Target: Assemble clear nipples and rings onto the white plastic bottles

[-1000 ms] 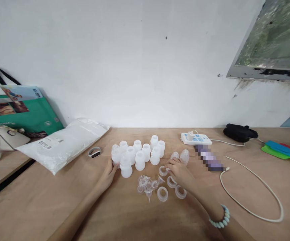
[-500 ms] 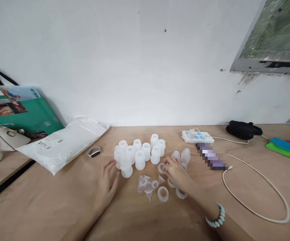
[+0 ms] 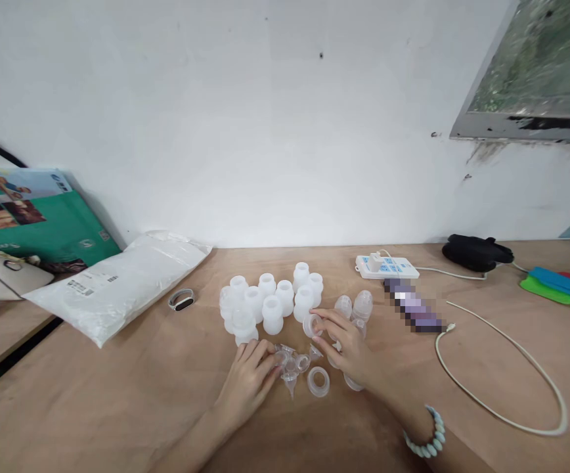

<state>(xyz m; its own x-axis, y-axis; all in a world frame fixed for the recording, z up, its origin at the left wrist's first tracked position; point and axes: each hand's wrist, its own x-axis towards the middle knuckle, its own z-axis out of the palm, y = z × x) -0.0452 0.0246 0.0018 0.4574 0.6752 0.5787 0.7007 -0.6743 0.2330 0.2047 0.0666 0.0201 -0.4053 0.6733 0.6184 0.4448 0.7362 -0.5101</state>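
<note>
While your right hand (image 3: 347, 341) has thumb and fingers closed around the edge of a clear ring (image 3: 309, 326), your left hand (image 3: 249, 378) reaches into the left side of a small pile of clear funnel pieces (image 3: 292, 361). The ring sits tilted in your right hand's fingers, just on the near side of the group of white bottles (image 3: 272, 316). Your left hand is partly curled, thumb and fingertips close together at the pile; you cannot tell from this view whether it has hold of a piece.

The white bottles stand clustered on the worktop (image 3: 167, 387), far of the pile, and those at the left end look topped with clear domes. A loose ring (image 3: 318, 382) lies flat just right of the pile, on the near side, and more clear parts are partly hidden under your right hand. Clear domed caps (image 3: 362, 305) stand beyond that hand, to the right of the bottles.

Farther right you have a blurred-out phone (image 3: 413, 305) beside a white power strip (image 3: 393, 268). On your left, a wristband (image 3: 184, 304) lies near a white parcel (image 3: 122, 282).
</note>
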